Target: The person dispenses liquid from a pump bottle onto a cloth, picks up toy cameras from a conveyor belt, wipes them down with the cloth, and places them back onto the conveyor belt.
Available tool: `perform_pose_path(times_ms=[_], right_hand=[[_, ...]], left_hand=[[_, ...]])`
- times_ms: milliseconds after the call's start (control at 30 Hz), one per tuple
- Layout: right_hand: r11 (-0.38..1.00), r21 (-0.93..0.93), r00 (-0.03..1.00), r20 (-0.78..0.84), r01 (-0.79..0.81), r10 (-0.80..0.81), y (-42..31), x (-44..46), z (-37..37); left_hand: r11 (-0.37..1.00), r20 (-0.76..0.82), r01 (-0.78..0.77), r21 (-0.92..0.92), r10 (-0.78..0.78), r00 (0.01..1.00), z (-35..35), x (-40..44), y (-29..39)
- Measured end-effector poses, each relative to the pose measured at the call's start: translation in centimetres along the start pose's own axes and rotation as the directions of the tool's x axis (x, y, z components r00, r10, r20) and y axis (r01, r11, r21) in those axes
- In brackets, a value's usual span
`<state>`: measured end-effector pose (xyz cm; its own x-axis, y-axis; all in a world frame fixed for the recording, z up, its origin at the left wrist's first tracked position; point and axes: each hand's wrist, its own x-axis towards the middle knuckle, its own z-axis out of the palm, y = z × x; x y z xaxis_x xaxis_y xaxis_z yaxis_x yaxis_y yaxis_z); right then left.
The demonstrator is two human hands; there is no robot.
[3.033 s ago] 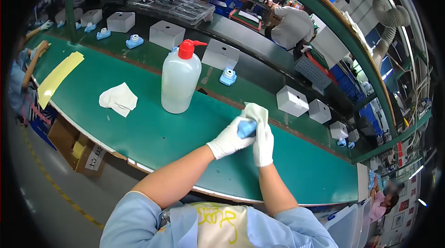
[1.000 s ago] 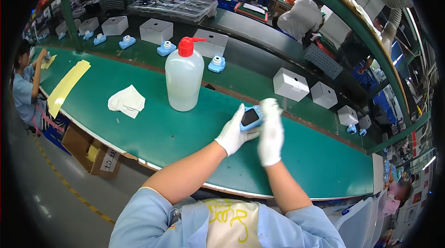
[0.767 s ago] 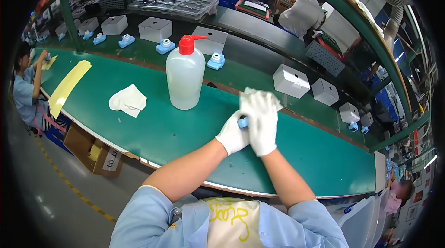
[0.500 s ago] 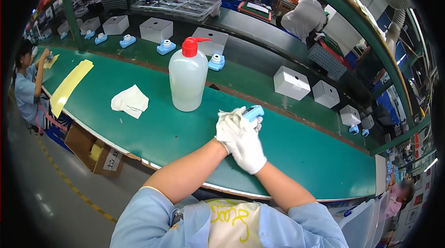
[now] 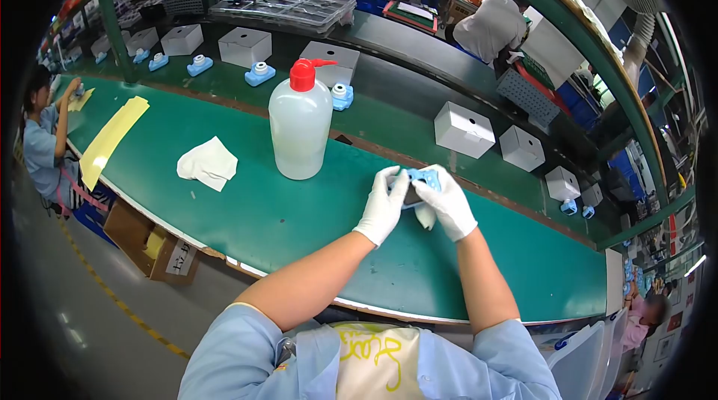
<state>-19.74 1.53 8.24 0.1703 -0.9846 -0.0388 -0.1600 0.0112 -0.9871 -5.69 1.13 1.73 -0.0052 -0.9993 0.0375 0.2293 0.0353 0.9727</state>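
Note:
Both hands wear white gloves and meet over the green bench. My left hand is closed on the left side of a light blue camera, whose dark screen side faces me. On its right side, my right hand is closed around a white cloth whose end hangs below the fingers; it also touches the camera. The gloves hide much of the camera. To the left stands a large translucent bottle with a red nozzle cap. Another white cloth lies flat farther left.
Beyond the bench runs a belt carrying white boxes and several blue cameras. A yellow strip lies at left, near a seated co-worker. An open cardboard box stands below the bench edge.
My hands, earlier pressed together around the camera, have moved apart to its two sides and slightly right. The camera's dark screen side now faces me. Boxes and cameras on the belt have shifted slightly left.

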Motion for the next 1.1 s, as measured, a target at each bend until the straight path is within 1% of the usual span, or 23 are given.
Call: perform_pose_path(times_ms=[33,67,100,167,233,267,367,400,500,533,633,667,700,733,767,800,833,867,900,967,1000,1033,1100], right_hand=[[0.998,-0.061,0.998,-0.054,0.023,-0.026,0.2,0.8,-0.5],[0.990,-0.135,0.985,-0.171,-0.048,0.024,-1.1,1.5,-0.4],[0.898,-0.432,0.929,-0.294,0.079,-0.223,0.0,3.5,-0.9],[0.718,-0.687,0.893,-0.245,0.114,-0.377,0.3,6.3,-2.8],[0.507,-0.844,0.829,-0.152,0.176,-0.539,1.1,8.8,-4.0],[0.387,-0.901,0.789,-0.089,0.196,-0.607,1.7,10.1,-4.3],[0.319,-0.945,0.841,-0.110,0.077,-0.530,4.4,13.8,-4.6],[0.223,-0.972,0.859,-0.053,0.073,-0.510,5.1,14.3,-4.5],[0.296,-0.953,0.840,-0.106,0.068,-0.533,5.7,14.3,-3.1],[0.404,-0.912,0.878,-0.138,0.068,-0.459,5.5,14.2,-2.5],[0.531,-0.838,0.844,-0.189,0.129,-0.502,9.3,16.1,-4.9],[0.577,-0.807,0.827,-0.239,0.123,-0.510,9.2,15.8,-5.2],[0.784,-0.612,0.858,-0.348,0.099,-0.379,8.2,15.5,-4.8],[0.930,-0.368,0.904,-0.399,-0.006,-0.152,6.9,14.7,-5.3],[0.986,-0.097,0.919,-0.384,-0.132,0.086,3.8,12.7,-4.5],[0.985,0.173,0.932,-0.360,0.011,0.053,4.8,12.1,-5.5],[0.872,0.488,0.956,-0.274,0.046,0.103,5.9,11.6,-6.3],[0.829,0.559,0.960,-0.231,-0.002,0.158,5.0,9.1,-6.1],[0.782,0.622,0.964,-0.177,-0.047,0.199,3.5,7.0,-5.6],[0.755,0.654,0.994,-0.050,-0.044,0.102,2.8,4.1,-4.5],[0.743,0.669,1.000,0.007,-0.012,0.010,2.2,2.2,-3.4],[0.739,0.672,0.999,0.051,-0.038,0.004,2.6,0.9,-2.9],[0.816,0.579,1.000,0.005,-0.008,0.007,5.3,-0.6,-2.4]], left_hand=[[0.993,0.008,0.088,-0.080,-0.088,0.996,0.0,0.1,-0.2],[0.972,0.022,0.176,-0.158,-0.174,0.984,-0.1,-0.1,1.1],[0.937,0.043,0.262,-0.233,-0.259,0.965,-0.2,-0.2,1.8],[0.936,0.072,0.272,-0.223,-0.262,0.962,-0.2,0.1,1.3],[0.941,0.116,0.278,-0.194,-0.260,0.959,-0.4,0.2,0.9],[0.940,0.125,0.279,-0.196,-0.258,0.958,-0.5,0.2,0.9],[0.936,0.145,0.289,-0.201,-0.263,0.954,-0.4,0.1,1.0],[0.934,0.148,0.294,-0.202,-0.267,0.952,-0.5,0.1,1.2],[0.928,0.160,0.309,-0.206,-0.280,0.947,-0.5,0.2,1.2],[0.926,0.164,0.315,-0.208,-0.284,0.945,-0.5,0.3,1.2],[0.931,0.153,0.296,-0.211,-0.268,0.951,-0.4,0.1,1.3],[0.932,0.152,0.295,-0.209,-0.267,0.952,-0.4,0.1,1.3],[0.933,0.151,0.292,-0.209,-0.265,0.952,-0.4,0.1,1.2],[0.934,0.149,0.290,-0.209,-0.262,0.953,-0.4,0.1,1.2],[0.934,0.145,0.289,-0.210,-0.263,0.954,-0.4,0.1,1.2],[0.933,0.141,0.292,-0.211,-0.266,0.953,-0.4,0.2,1.2],[0.932,0.138,0.295,-0.211,-0.270,0.953,-0.4,0.3,1.2],[0.926,0.150,0.313,-0.210,-0.285,0.947,-0.5,0.4,0.9],[0.923,0.150,0.312,-0.225,-0.284,0.947,-0.5,0.5,0.9],[0.915,0.147,0.311,-0.256,-0.281,0.948,-0.6,0.5,0.7],[0.915,0.148,0.311,-0.256,-0.281,0.948,-0.6,0.6,0.6],[0.915,0.150,0.314,-0.254,-0.283,0.947,-0.6,0.6,0.5],[0.916,0.152,0.315,-0.248,-0.284,0.947,-0.7,0.6,0.6]])
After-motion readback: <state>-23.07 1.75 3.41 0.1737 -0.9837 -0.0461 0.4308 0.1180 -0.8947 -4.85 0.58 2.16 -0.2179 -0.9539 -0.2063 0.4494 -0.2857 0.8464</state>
